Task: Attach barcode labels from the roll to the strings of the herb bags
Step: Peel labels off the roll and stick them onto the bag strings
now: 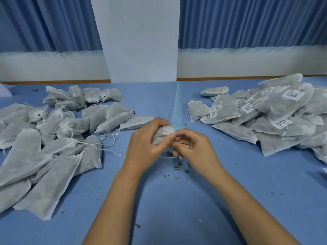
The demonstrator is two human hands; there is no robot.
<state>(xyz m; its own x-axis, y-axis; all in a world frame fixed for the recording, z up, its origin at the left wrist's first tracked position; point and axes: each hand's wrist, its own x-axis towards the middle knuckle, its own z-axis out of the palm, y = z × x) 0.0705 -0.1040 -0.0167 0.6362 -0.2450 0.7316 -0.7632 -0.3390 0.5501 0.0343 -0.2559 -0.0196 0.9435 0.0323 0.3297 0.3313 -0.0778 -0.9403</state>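
head cam: left hand (145, 144) grips one bag (161, 134) over tabletop (177, 200) centre, right hand (194, 147) pinches its string (168, 157), no label on it yet; labelled pile (283, 117) at right edge vs unlabelled pile (53, 138) at left, so approx halfway.

Small packing workroom, long blue-covered counter (168, 200), heap of unlabelled herb bags (44, 147) at left, barcode-labelled heap (283, 106) at right, pleated blue curtains (53, 23) behind, white pillar (141, 41) between

White herb bag (161, 134) bunched between both hands.
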